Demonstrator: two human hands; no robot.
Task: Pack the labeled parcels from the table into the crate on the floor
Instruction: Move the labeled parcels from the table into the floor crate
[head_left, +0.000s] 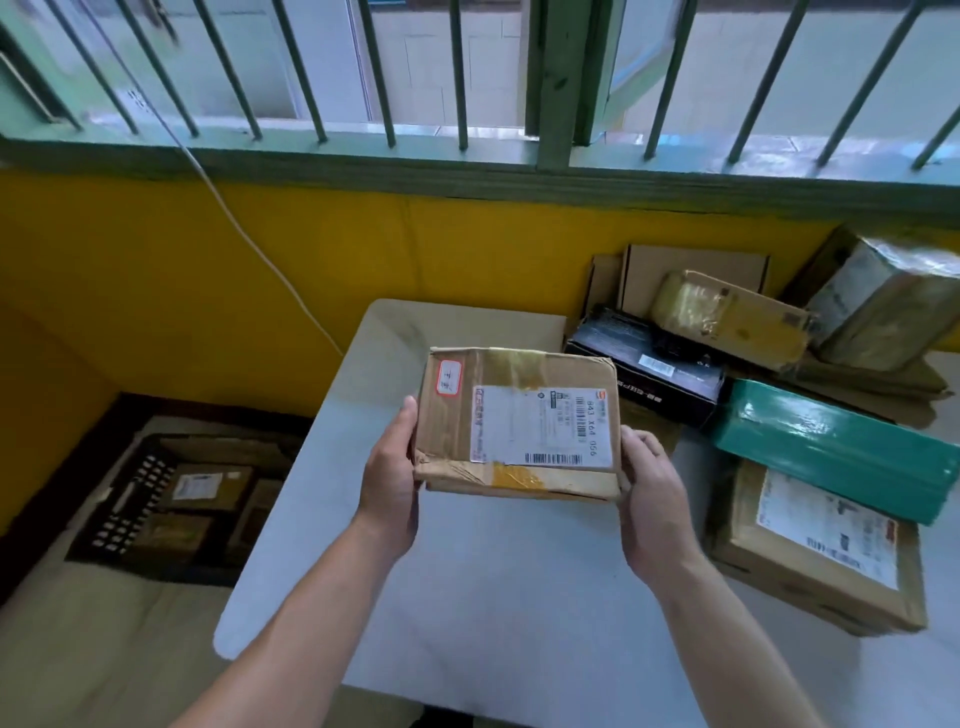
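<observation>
A flat brown cardboard parcel (519, 423) with a white shipping label and a small red-edged sticker is held above the white table (493, 597). My left hand (389, 467) grips its left edge, thumb on top. My right hand (649, 493) grips its right near corner. The black crate (130, 499) stands on the floor to the left of the table, with several brown parcels inside. More parcels lie on the table's right side: a labeled brown box (815, 551), a green box (841, 447), a black box (649, 374) and a taped yellow-brown parcel (727, 317).
A large plastic-wrapped parcel (878, 301) and flat cardboard pieces (691, 270) sit at the back right. A yellow wall (208, 286) rises behind the table under a barred window, with a white cable (249, 239) running down it. Beige floor lies beside the crate.
</observation>
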